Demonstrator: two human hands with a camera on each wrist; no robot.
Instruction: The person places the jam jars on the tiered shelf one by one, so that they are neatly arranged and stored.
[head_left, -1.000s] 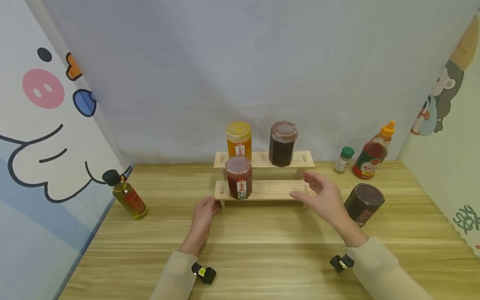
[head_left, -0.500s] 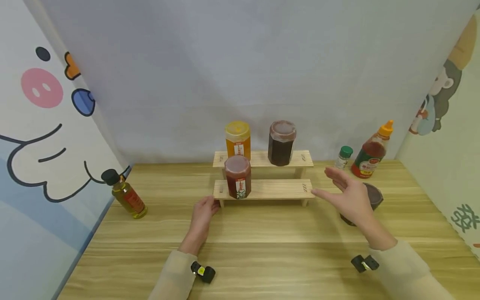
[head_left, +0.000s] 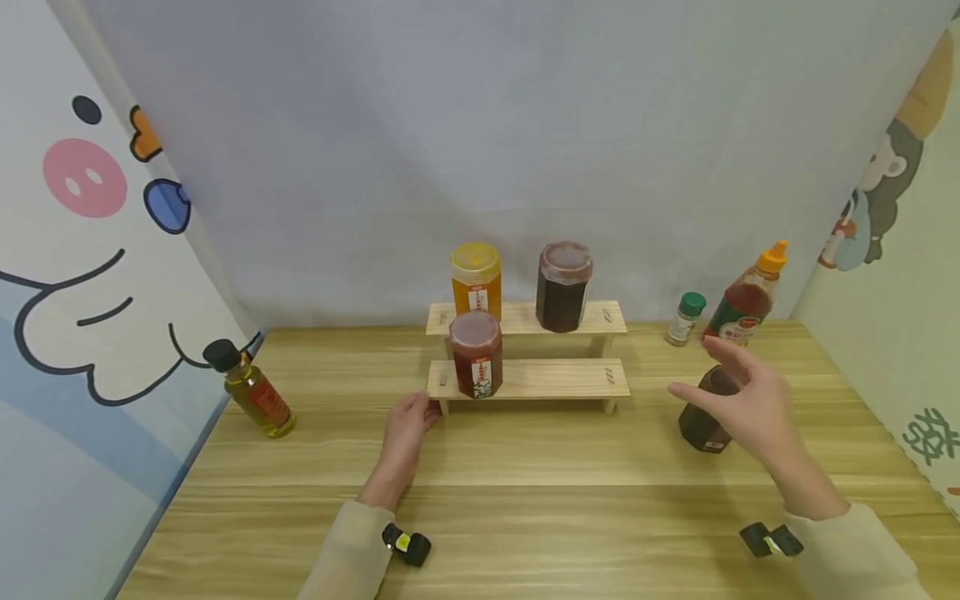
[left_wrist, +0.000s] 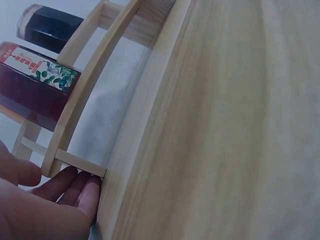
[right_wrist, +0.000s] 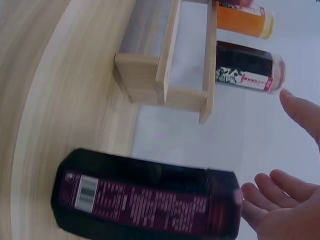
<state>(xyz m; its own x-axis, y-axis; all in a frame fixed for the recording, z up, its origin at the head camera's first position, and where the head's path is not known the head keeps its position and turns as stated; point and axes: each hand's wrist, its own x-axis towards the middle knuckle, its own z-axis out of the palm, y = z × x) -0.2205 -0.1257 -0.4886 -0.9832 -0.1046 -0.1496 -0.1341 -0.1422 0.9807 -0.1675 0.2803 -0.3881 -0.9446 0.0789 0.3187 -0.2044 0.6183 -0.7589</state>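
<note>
My left hand rests against the left end of a two-tier wooden rack, its fingers touching the end near the tabletop. My right hand is held beside a dark faceted jar, thumb and fingers spread wide and nothing between them. In the right wrist view the jar's maroon back label with a barcode faces the camera, and the fingertips are right by its lid end. A red jar stands on the lower tier. On the upper tier are a yellow jar and another dark jar.
An oil bottle with a black cap stands at the left of the wooden table. Back right are a small green-capped shaker and a red sauce bottle, partly behind my right hand. A pale curtain closes the back.
My right hand has moved right, from the rack's right end to the dark jar on the table. My left hand has stayed at the rack's left end.
</note>
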